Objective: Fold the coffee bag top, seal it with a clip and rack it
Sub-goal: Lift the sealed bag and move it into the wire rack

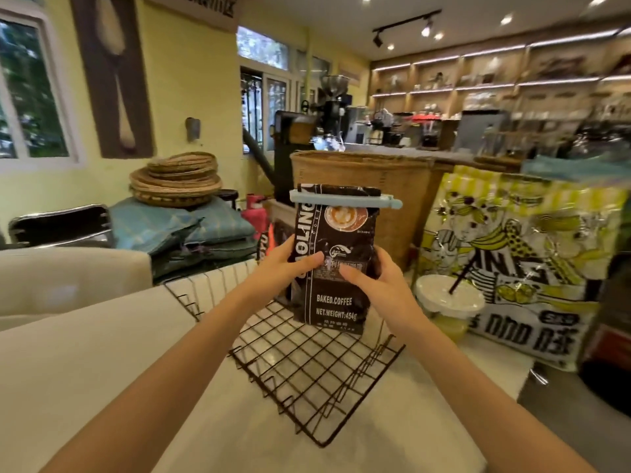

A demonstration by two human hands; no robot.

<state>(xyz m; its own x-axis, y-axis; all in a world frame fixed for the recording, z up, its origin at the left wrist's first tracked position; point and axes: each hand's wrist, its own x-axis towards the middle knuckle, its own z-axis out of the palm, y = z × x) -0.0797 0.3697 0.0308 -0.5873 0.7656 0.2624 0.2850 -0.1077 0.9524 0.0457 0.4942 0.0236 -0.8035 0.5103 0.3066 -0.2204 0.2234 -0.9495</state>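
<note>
In a café, above a wire rack on the white table, both arms reach forward: left hand at nine o'clock and right hand at three o'clock grasp the upright, clip-sealed coffee bag.

A coffee shop, seen from its work area: lit wooden shelves of jars and cups line the back wall above a bar crowded with grinders and brewers, while a black roaster stands by the window. Large printed coffee sacks (one yellow and white) lean on the white bench, beside a lidded takeaway cup and stacked woven trays.
</note>
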